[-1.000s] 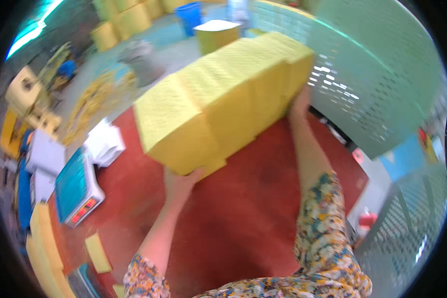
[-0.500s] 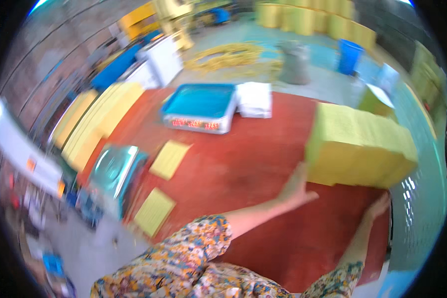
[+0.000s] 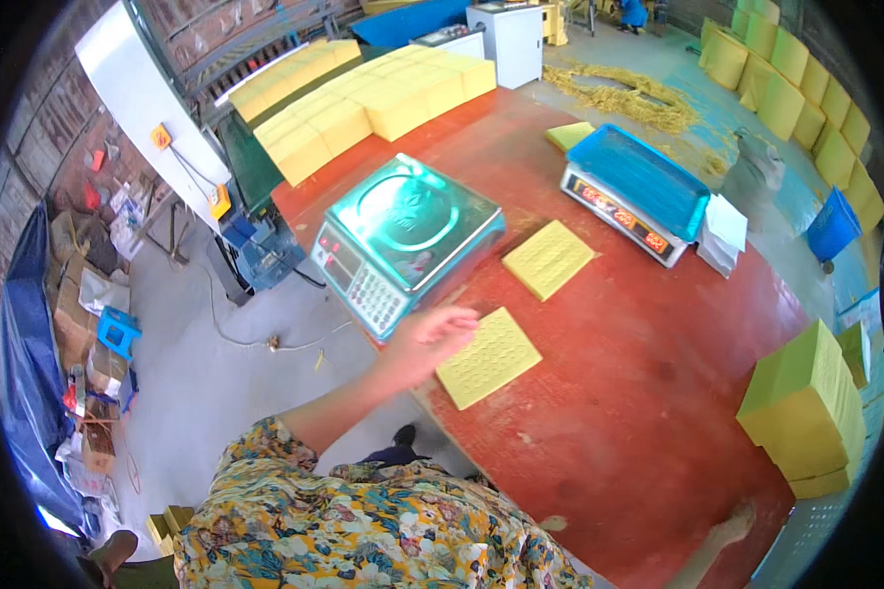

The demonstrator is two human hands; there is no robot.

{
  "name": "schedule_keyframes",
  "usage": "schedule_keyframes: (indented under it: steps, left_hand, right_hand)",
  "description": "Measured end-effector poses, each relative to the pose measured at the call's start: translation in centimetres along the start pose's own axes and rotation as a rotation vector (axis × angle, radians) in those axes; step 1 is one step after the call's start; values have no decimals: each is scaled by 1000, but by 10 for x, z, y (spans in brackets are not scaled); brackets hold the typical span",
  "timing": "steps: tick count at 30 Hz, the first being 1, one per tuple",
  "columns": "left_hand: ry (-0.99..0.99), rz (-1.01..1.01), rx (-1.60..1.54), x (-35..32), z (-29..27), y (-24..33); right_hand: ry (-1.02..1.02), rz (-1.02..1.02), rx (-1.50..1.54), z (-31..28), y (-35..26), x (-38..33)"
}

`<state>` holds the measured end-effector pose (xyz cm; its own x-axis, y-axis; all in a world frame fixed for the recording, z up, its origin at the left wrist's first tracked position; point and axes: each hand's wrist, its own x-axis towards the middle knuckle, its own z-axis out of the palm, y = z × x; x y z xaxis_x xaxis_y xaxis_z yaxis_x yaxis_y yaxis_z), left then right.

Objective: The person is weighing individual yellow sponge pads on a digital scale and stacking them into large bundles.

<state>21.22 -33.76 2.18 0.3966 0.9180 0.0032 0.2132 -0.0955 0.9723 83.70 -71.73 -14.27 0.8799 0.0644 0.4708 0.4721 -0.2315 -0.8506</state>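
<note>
One left hand (image 3: 430, 339) touching yellow sheet (image 3: 488, 357) at red table (image 3: 638, 393) edge.

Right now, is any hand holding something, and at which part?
The left hand lies on the near left edge of a flat yellow sheet on the red table; a closed grip cannot be told. The right hand holds nothing.

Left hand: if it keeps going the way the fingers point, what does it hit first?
The left hand points right, its fingertips at the near yellow sheet on the red table. That sheet comes first, probably already touched; height above it is unclear.
</note>
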Motion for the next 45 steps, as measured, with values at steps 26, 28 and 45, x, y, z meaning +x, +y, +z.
schedule_keyframes:
  steps: [26,28,45]
  left_hand:
    - [395,-131,-126,0,-485,-127]
    - [302,-154,-82,13,-502,-128]
    - [-50,457,701,536,-511,-142]
  right_hand:
    - [-1309,563,879,391,-595,-621]
    - [-1458,539,820,412,-609,-634]
    - [-1241,764,810,585,-710,-705]
